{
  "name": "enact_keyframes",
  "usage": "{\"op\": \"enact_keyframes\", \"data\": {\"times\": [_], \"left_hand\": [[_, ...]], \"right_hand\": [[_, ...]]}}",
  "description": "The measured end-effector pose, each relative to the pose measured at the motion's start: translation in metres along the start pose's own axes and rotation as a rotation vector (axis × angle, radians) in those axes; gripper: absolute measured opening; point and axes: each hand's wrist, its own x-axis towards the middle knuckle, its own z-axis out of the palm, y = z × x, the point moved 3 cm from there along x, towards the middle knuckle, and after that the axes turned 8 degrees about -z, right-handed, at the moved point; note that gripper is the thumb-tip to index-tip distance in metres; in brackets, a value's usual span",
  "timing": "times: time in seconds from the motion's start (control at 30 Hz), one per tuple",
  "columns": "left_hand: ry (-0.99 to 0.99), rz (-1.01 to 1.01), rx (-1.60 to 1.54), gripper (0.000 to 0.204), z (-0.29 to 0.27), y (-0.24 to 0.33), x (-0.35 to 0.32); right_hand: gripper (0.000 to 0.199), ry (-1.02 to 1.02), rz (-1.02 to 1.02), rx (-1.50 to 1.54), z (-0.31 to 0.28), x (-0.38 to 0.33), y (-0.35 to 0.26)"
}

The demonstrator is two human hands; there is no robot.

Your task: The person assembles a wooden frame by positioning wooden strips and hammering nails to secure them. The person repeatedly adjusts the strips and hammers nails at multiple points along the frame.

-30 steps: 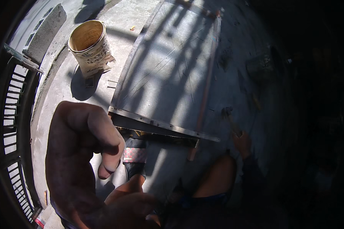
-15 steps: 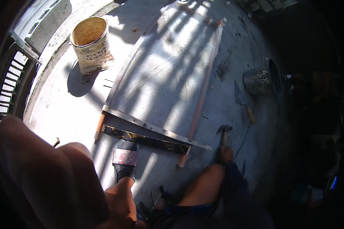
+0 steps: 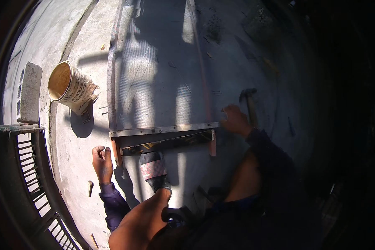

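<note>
all around us spreads the concrete floor [image 3: 73,162]. on it, straight ahead of our hands, lies the mesh-covered frame [image 3: 111,83], its long axis running away from us. the pale flat strip [image 3: 162,130] crosses its near end, side to side. well left of the frame we see the bucket [image 3: 80,89]. the hammer [image 3: 250,104] is right of the frame, its handle just beside our right hand [image 3: 236,120]. that hand is the nearer, at the strip's right end, fingers loosely bent. our left hand [image 3: 102,162] sits apart from the frame's near left corner, fingers curled close; we cannot tell whether either holds anything small.
</note>
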Motion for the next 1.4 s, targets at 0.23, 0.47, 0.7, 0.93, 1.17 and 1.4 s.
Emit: {"op": "enact_keyframes", "data": {"times": [0.23, 0.47, 0.7, 0.93, 1.17, 1.4], "left_hand": [[-0.037, 0.064, 0.235, 0.052, 0.047, -0.088, 0.027], [0.056, 0.294, 0.309, 0.028, 0.061, -0.082, 0.039], [0.178, 0.362, 0.411, 0.039, 0.075, -0.021, 0.012], [-0.359, 0.713, 0.658, 0.056, 0.134, 0.012, -0.04], [-0.455, 0.849, 0.571, 0.053, 0.12, 0.074, -0.071], [-0.139, 0.936, 0.231, 0.055, 0.122, 0.143, -0.04]], "right_hand": [[0.049, 0.159, -0.198, -0.093, 0.025, -0.044, -0.023], [0.041, -0.048, -0.185, 0.095, 0.037, -0.014, 0.003], [0.042, 0.452, -0.231, 0.134, 0.028, -0.051, -0.052], [0.05, 0.372, -0.538, -0.18, 0.059, -0.054, -0.119], [0.055, 0.249, -0.522, 0.106, 0.036, -0.083, -0.077], [0.049, 0.623, 0.194, 0.366, -0.032, -0.152, 0.045]]}}
